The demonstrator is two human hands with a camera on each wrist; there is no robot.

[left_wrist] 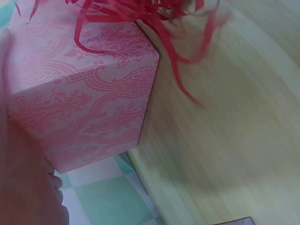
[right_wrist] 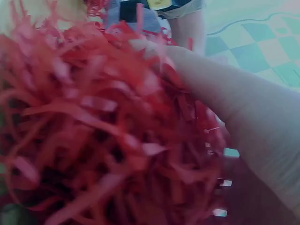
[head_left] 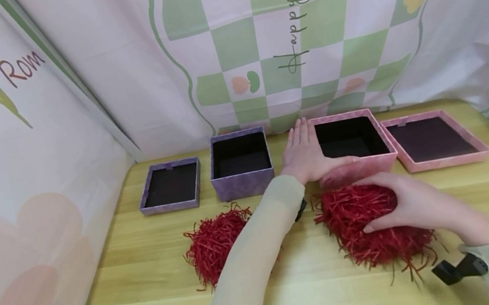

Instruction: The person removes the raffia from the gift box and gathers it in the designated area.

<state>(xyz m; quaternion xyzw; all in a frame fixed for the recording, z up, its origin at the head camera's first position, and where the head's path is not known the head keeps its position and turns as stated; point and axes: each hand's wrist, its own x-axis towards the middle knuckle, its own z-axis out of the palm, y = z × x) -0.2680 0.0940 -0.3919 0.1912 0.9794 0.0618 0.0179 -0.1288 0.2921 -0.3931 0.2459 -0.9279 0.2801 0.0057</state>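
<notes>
My right hand (head_left: 412, 200) grips a large bundle of red shredded paper (head_left: 357, 214), thumb on the near side and fingers over its top. In the right wrist view the paper strands (right_wrist: 103, 122) fill most of the picture. A pink patterned box (head_left: 368, 168), lidless with a black inside, stands just behind the bundle. Against that box's left side lies my left hand (head_left: 305, 156), fingers straight and thumb stretched along the front rim. Strands hang over the box in the left wrist view, where its damask pattern (left_wrist: 84, 103) shows.
A second pile of red shredded paper (head_left: 216, 243) lies left, partly behind my left forearm. Behind it stands an open purple box (head_left: 244, 185), with a purple lid (head_left: 171, 207) on its left. A pink lid (head_left: 450, 161) rests right of the pink box. A patterned curtain (head_left: 235, 40) hangs behind.
</notes>
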